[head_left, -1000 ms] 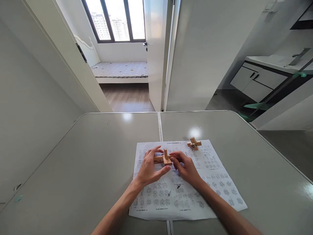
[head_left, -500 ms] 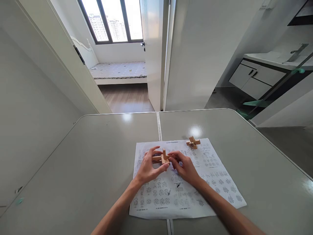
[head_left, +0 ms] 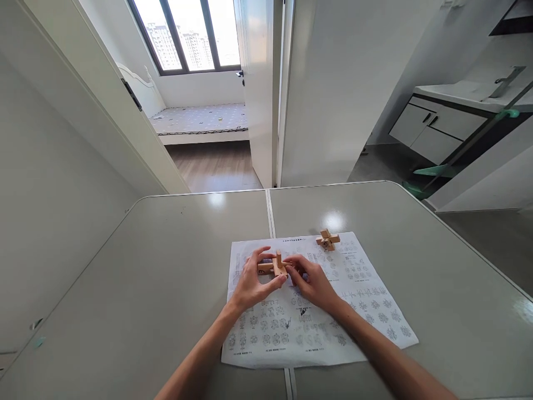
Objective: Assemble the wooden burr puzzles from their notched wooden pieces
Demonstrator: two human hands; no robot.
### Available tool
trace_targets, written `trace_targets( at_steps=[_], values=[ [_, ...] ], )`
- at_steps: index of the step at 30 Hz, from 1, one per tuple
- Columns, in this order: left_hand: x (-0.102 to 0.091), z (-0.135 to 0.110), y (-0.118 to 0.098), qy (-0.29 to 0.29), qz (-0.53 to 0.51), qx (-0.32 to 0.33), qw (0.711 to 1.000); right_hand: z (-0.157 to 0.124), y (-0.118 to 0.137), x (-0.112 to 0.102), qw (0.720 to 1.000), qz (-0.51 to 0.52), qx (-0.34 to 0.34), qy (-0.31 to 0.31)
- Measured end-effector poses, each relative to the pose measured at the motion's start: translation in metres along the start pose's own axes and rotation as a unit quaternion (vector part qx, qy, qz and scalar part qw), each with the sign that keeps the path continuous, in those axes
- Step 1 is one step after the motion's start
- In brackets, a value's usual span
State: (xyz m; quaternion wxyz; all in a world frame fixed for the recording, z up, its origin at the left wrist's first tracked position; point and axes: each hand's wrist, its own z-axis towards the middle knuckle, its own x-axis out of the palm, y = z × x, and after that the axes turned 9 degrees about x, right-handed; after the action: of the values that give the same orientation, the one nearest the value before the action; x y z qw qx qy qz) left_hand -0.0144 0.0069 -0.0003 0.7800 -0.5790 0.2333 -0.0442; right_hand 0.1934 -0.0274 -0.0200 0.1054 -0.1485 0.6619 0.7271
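Note:
A partly joined wooden interlocking puzzle point(head_left: 280, 268) of pale notched sticks is between my two hands, just over the printed sheet point(head_left: 278, 353). One stick points upward and another lies sideways toward the left. My left hand point(head_left: 249, 284) curls around the left side, thumb along the near edge and fingers behind. From the right, the fingertips of my right hand point(head_left: 311, 284) pinch the puzzle's right end; they partly hide that end. Beyond my right hand, a second wooden puzzle point(head_left: 327, 240), cross-shaped, sits at the sheet's far edge.
The sheet carries rows of small line diagrams and lies on a grey-green table point(head_left: 175, 266) with a pale seam down its middle. Past the table's far edge are an open door point(head_left: 262, 100), a bed point(head_left: 208, 118) and, at right, a sink cabinet point(head_left: 437, 130).
The view has shifted slightly. Both hands keep nearly the same hold on the puzzle, with only slight finger movement. The second puzzle stays on the sheet.

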Motion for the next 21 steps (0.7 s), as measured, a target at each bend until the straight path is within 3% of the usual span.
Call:
trace_targets(
  at_steps=[6,21],
  values=[
    [-0.0006,0.0008,-0.0036,0.021,-0.012,-0.019,1.000,0.0003,0.0005,-0.0002,1.000,-0.005,0.000,0.010],
    [-0.0014,0.0020,-0.0059,0.004,-0.039,-0.021,0.999,-0.0001,0.0035,-0.0012,0.999,0.004,0.004,0.034]
  ],
)
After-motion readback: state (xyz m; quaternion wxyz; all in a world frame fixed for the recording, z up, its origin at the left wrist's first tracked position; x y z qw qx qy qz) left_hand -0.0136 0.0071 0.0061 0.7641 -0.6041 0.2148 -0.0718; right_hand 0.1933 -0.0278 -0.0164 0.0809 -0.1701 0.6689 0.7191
